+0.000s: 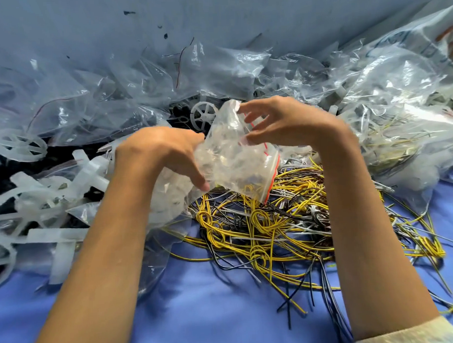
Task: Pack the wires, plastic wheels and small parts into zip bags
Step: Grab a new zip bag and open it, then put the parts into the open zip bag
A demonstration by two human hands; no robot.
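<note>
Zip bag: a small clear zip bag [232, 158] with a red strip along its mouth is held up between both hands, over the far edge of the wire heap; crumpled clear contents are seen inside but cannot be told apart
Left hand: the left hand [165, 150] is curled round the bag's left side, thumb on top and fingers beneath
Right hand: the right hand [290, 123] is set at the bag's mouth, whose top corner is pinched by the fingertips
Wires: a tangled heap of yellow, black and white wires [273, 228] is spread on the blue surface [225, 320], right of centre, below the bag
Wheels: a white spoked wheel [204, 115] is seen just beyond the bag; a second wheel [20, 145] lies at the left, partly covered by clear plastic
Other parts: white plastic pieces [89, 173] are piled at the left
Loose bags: crumpled clear bags [130, 87] are heaped along the far side; a large filled bag [398, 109] is seen at the right
</note>
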